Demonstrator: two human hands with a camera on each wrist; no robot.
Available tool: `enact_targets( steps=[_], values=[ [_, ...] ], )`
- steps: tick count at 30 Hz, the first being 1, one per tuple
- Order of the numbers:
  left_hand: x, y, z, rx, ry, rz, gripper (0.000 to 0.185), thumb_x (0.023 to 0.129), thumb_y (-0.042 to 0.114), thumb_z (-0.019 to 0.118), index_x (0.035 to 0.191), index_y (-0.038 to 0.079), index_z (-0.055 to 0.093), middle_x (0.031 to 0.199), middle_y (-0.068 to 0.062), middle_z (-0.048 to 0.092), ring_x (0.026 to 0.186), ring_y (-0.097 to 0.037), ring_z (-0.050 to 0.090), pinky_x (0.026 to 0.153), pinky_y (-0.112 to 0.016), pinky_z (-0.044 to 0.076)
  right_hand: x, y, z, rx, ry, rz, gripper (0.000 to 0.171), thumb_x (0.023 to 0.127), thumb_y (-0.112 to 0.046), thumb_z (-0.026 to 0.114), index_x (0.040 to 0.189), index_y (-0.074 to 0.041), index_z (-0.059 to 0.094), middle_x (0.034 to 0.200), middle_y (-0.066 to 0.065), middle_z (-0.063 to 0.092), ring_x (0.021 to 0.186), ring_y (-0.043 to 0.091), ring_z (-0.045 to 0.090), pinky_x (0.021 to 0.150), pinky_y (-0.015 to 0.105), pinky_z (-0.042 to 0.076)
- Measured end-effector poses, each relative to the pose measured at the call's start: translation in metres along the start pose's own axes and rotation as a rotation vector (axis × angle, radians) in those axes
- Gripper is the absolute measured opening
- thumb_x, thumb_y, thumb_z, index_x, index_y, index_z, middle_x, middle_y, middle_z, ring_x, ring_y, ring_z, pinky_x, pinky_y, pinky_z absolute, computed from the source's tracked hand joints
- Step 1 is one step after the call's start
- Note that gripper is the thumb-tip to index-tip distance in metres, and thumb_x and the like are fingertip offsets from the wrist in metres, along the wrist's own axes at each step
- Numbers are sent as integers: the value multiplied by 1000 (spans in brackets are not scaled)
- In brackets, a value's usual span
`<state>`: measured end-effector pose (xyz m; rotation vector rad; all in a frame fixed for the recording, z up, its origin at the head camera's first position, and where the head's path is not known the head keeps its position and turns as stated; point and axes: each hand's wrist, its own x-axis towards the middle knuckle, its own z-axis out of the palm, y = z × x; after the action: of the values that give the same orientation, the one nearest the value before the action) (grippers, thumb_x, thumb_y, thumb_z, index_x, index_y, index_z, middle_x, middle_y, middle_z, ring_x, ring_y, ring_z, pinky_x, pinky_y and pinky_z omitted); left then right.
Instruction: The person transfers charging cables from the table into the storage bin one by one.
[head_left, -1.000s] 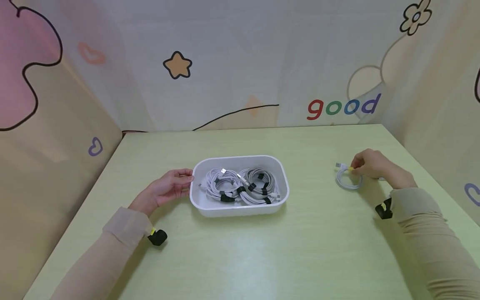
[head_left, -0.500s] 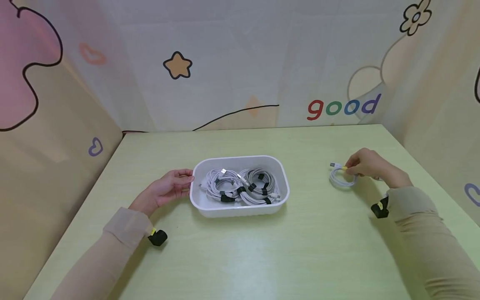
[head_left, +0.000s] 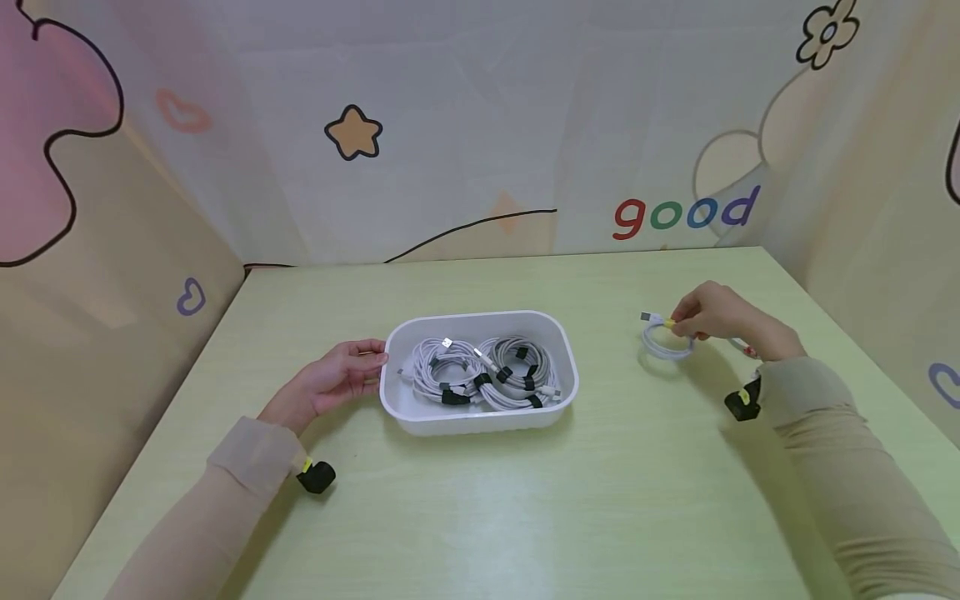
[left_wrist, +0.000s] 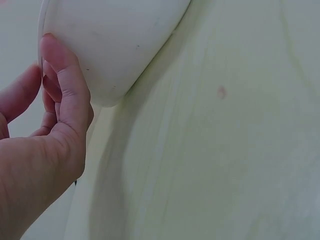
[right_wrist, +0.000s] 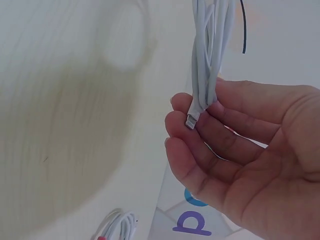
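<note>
A white tub (head_left: 572, 367) sits mid-table with several coiled white cables (head_left: 480, 375) bound by black ties. My left hand (head_left: 341, 379) rests against the tub's left end. In the left wrist view its fingers (left_wrist: 65, 95) lie along the tub wall (left_wrist: 115, 40), thumb apart. To the right of the tub, my right hand (head_left: 708, 317) pinches a coiled white cable (head_left: 663, 343) with a yellow tie, held just above the table. The right wrist view shows the coil (right_wrist: 207, 60) hanging from the curled fingers (right_wrist: 215, 140).
The light green table (head_left: 480, 508) is walled by patterned panels at the back and both sides. Another white cable (head_left: 746, 348) lies on the table behind my right wrist and shows again as a coil (right_wrist: 117, 225) in the right wrist view.
My right hand has moved left toward the tub with the yellow-tied coil, lifting it slightly. The left hand and tub have stayed put.
</note>
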<state>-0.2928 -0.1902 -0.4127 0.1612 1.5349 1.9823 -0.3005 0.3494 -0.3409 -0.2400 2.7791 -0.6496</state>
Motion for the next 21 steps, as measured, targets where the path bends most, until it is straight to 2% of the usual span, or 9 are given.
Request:
enact_targets(
  steps=[5, 12, 21],
  values=[
    [0, 0, 0, -8, -1, 4, 15, 99, 0, 47, 114, 1, 46, 98, -2, 63, 87, -12, 65, 77, -28, 58, 2, -9, -3, 2, -3, -7, 23, 89, -10, 67, 102, 9, 65, 84, 12, 67, 69, 19, 55, 62, 28, 50],
    [1, 1, -2, -13, -8, 7, 15, 99, -1, 46, 114, 1, 46, 98, -2, 63, 88, -12, 65, 77, -28, 58, 5, -26, -8, 32, -24, -19, 24, 90, -10, 66, 104, 9, 64, 90, 19, 68, 70, 18, 59, 67, 30, 56],
    [0, 0, -1, -11, -18, 1, 17, 99, -1, 46, 115, 0, 45, 98, -2, 63, 89, -13, 65, 78, -29, 58, 9, -45, -8, 28, -60, -34, 25, 91, -13, 66, 105, 7, 64, 92, 18, 68, 72, 19, 59, 70, 31, 56]
  ],
)
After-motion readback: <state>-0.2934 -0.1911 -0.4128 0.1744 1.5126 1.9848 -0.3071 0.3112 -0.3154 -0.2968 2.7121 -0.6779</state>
